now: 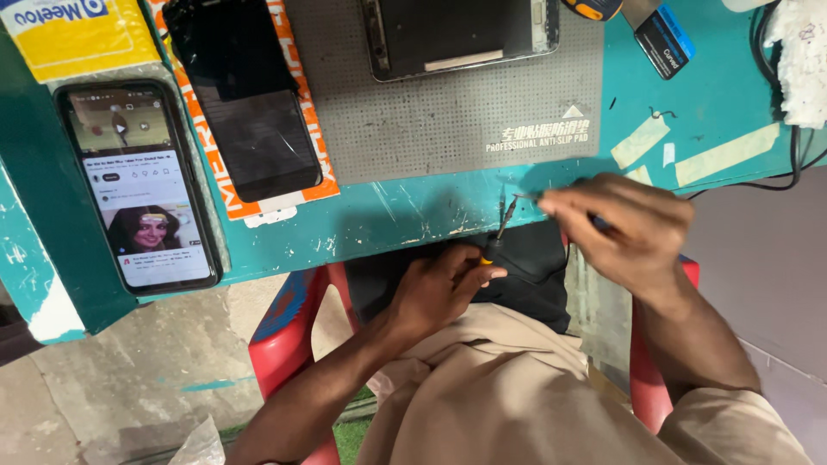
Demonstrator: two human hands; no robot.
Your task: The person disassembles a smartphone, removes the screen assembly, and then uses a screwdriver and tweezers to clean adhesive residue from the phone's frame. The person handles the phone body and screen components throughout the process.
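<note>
My left hand (439, 288) grips the screwdriver (500, 231), shaft pointing far toward the tabletop (388, 215) edge; my right fingers (560, 205) pinch tweezers (527, 198) at its tip.

the screwdriver (498, 234) is small and slim, with a thin dark metal shaft and a handle showing a bit of yellow-orange at the lower end. it stands nearly upright, tilted slightly right, tip up, at the near edge of the bench. most of its handle is hidden in the fingers that pinch it. the tweezers (527, 198) are thin and silvery, lying roughly level, their point just beside the screwdriver's tip; the rest is covered.
</note>
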